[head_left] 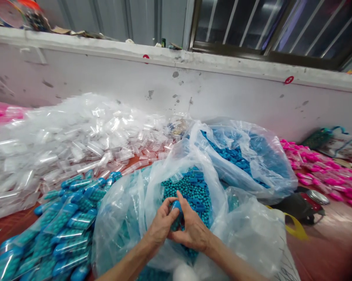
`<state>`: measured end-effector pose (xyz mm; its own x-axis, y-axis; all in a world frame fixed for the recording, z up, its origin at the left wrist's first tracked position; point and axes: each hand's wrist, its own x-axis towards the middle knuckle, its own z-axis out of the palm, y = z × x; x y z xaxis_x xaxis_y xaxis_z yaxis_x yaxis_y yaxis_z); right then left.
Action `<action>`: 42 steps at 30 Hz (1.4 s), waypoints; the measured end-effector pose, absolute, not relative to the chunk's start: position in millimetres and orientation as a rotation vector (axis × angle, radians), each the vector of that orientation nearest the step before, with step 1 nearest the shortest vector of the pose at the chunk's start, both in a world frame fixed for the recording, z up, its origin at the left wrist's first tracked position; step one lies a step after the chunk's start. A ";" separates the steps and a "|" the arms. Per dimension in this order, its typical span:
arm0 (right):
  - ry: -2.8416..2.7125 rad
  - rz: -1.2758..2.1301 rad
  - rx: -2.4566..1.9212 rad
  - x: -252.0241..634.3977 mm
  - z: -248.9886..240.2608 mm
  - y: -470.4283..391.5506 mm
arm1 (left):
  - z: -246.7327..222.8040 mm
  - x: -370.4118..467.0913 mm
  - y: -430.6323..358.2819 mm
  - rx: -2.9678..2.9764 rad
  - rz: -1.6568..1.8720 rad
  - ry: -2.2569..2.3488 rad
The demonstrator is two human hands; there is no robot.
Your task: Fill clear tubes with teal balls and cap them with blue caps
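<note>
Closest in, 2 bare forearms (131,256) angle up from the bottom edge, and they lead straight to the action at the centre! The left hand (161,219) has thumb and fingers clamped on a small blue-capped tube (177,212), thumb right across the cap. The right hand (193,231) closes round it from the other side, forefinger pointing up past the cap; the tube's lower part is hidden between the palms.

And where is this tube? Right over the mouth of an open plastic bag (156,187), with teal beads (174,188) heaped inside and blue plastic pieces (197,205) lying among them. Just behind, a 2nd bag (281,166) bulges with more blue parts (234,158).

Over to the left, what a stack: bead-filled tubes (72,230) with blue caps on the red surface (336,242), and beyond them a great glossy bank of clear tubes (76,134). Far right, bright pink pieces (329,175) sprawl, with a yellow strap (298,230) nearer in. At the back, a scuffed white wall (129,82) carries a red disc (289,80) reading 3, below a barred window (252,25).
</note>
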<state>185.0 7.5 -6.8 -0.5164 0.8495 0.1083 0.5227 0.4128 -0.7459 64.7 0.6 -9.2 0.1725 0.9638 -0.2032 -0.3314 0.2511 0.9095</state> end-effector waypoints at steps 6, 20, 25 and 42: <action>-2.110 0.805 -1.169 180.8 -15.3 -0.6 | -0.5 59.3 -7.1 0.798 1.116 0.944; -2.610 0.688 -1.122 163.1 5.0 -9.4 | 3.9 41.2 -33.4 1.258 1.179 1.416; -2.761 0.213 -0.918 127.2 30.4 19.7 | 23.6 -50.5 -50.1 1.500 1.278 2.021; -2.981 -0.058 -1.265 102.4 4.0 122.2 | -102.2 -44.3 -127.9 1.987 1.031 2.413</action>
